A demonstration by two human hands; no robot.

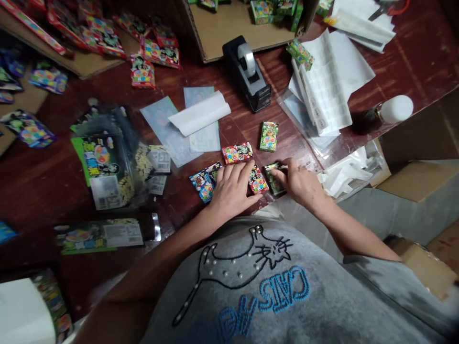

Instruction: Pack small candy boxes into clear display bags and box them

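Note:
My left hand point(231, 190) lies flat with fingers stretched, over blue packets point(205, 184) and against a red packet point(257, 179). Another red packet point(237, 152) lies just beyond its fingertips. My right hand point(301, 184) is closed, thumb and fingers on a small dark green box point(274, 178) at the table's near edge. Its curled fingers partly hide that box. A second green box point(268, 136) rests a little farther out, touched by neither hand.
A black tape dispenser point(247, 71) stands beyond the hands. To the left are piled printed pouches point(103, 157) and a white slip point(200, 113). Label sheets point(322, 91) and a white-capped bottle point(396, 110) are at right. Cardboard boxes point(211, 40) of packets stand behind.

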